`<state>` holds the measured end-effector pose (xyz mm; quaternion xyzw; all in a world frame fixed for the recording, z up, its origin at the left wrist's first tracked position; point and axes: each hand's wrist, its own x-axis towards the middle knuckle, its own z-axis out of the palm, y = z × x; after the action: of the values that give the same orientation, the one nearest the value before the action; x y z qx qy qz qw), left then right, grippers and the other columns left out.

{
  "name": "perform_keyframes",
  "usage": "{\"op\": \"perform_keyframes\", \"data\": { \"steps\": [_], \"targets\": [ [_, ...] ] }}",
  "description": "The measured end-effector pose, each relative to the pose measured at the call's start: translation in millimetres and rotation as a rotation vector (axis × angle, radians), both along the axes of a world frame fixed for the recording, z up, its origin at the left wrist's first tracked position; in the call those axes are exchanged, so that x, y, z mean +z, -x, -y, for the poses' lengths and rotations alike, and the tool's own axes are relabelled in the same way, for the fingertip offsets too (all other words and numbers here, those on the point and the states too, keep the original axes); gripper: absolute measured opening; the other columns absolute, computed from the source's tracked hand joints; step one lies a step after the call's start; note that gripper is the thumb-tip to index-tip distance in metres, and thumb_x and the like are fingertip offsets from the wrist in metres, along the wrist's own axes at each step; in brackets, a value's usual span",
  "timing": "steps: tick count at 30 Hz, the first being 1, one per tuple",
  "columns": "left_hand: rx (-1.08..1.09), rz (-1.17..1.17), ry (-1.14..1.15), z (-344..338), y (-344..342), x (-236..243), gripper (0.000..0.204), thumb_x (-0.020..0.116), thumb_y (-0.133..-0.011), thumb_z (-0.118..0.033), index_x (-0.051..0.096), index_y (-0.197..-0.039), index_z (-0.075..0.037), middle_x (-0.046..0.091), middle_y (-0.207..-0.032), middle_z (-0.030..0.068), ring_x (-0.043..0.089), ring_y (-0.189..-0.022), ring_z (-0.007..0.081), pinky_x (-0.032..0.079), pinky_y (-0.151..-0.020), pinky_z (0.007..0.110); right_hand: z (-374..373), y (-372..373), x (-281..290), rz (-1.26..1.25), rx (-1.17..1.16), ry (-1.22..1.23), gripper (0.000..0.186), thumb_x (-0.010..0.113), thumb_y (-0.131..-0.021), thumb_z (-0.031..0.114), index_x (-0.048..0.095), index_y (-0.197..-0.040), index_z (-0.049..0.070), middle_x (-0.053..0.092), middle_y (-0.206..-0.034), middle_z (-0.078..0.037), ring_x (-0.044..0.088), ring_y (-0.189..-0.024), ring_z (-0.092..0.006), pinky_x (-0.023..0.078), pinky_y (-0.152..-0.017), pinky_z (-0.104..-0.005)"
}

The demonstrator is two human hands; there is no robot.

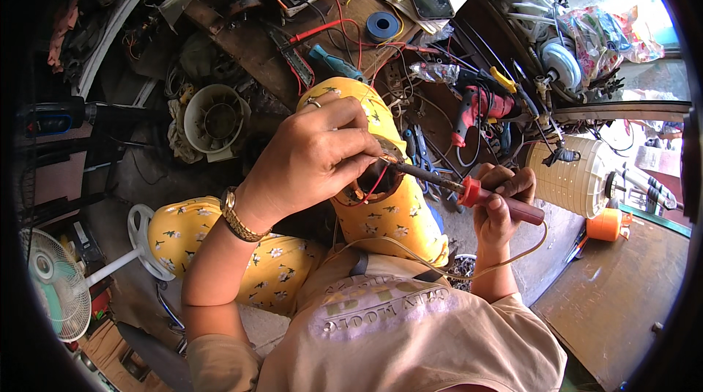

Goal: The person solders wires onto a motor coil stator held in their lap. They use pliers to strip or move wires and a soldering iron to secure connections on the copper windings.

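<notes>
On my head view's far left I see a white fan [62, 286], then a pale round housing [196, 122]. My left hand [318, 146] reaches in, thumb and fingers drawn close together; I cannot tell whether they grip anything. Just beside the fingertips, a dark, ring-like part [395, 185] with a red wire rests on the yellow-trousered thigh [395, 227]. A soldering iron [520, 209] slants toward it, its red handle wrapped by my right hand [496, 225]. Farther right sits an orange container [605, 225].
</notes>
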<state>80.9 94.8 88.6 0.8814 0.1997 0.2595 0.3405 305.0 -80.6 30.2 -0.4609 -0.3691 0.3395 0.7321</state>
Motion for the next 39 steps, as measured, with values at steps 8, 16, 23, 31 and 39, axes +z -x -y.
{"op": "perform_keyframes", "data": {
  "steps": [8, 16, 23, 31, 39],
  "targets": [
    [-0.006, 0.016, 0.004, -1.1, -0.4, 0.3, 0.015, 0.077, -0.066, 0.000, 0.069, -0.077, -0.005, 0.058, -0.076, 0.0041, 0.059, -0.074, 0.0227, 0.049, -0.068, 0.034, 0.3, -0.9, -2.2, 0.002, -0.001, -0.002, 0.042, 0.080, -0.078, 0.022, 0.040, -0.085, 0.011, 0.049, -0.066, -0.007, 0.047, -0.060, -0.0178, 0.042, -0.053, -0.0283],
    [-0.001, 0.010, 0.006, -1.2, 0.5, -0.2, 0.015, 0.077, -0.066, 0.000, 0.069, -0.078, -0.005, 0.058, -0.077, 0.0039, 0.059, -0.075, 0.0227, 0.050, -0.069, 0.034, -1.4, 1.0, 0.7, -0.006, -0.011, -0.012, 0.044, 0.081, -0.077, 0.021, 0.039, -0.085, 0.012, 0.049, -0.065, -0.006, 0.044, -0.060, -0.0165, 0.039, -0.054, -0.0288],
    [0.000, 0.011, -0.001, -1.1, 0.8, -0.2, 0.014, 0.077, -0.067, 0.000, 0.069, -0.077, -0.005, 0.058, -0.077, 0.0037, 0.059, -0.074, 0.0222, 0.049, -0.068, 0.034, -2.4, 2.3, 3.3, -0.027, -0.002, 0.001, 0.043, 0.081, -0.077, 0.021, 0.039, -0.085, 0.012, 0.048, -0.066, -0.005, 0.041, -0.061, -0.0159, 0.036, -0.055, -0.0285],
    [0.009, 0.007, -0.010, 0.0, 0.7, 0.1, 0.014, 0.077, -0.067, 0.000, 0.069, -0.077, -0.005, 0.058, -0.076, 0.0038, 0.059, -0.074, 0.0223, 0.049, -0.068, 0.034, -3.1, 4.0, 6.8, -0.029, -0.030, 0.031, 0.042, 0.082, -0.075, 0.024, 0.043, -0.081, 0.009, 0.057, -0.067, -0.012, 0.047, -0.057, -0.0167, 0.038, -0.059, -0.0313],
    [0.003, -0.012, -0.040, 1.2, 1.2, 1.3, 0.015, 0.077, -0.066, 0.000, 0.069, -0.077, -0.006, 0.058, -0.076, 0.0039, 0.059, -0.075, 0.0228, 0.049, -0.068, 0.034, -2.3, 3.1, 3.9, -0.028, -0.023, 0.025, 0.041, 0.082, -0.075, 0.023, 0.044, -0.081, 0.009, 0.057, -0.067, -0.013, 0.046, -0.057, -0.0164, 0.037, -0.059, -0.0315]
  ]
}}
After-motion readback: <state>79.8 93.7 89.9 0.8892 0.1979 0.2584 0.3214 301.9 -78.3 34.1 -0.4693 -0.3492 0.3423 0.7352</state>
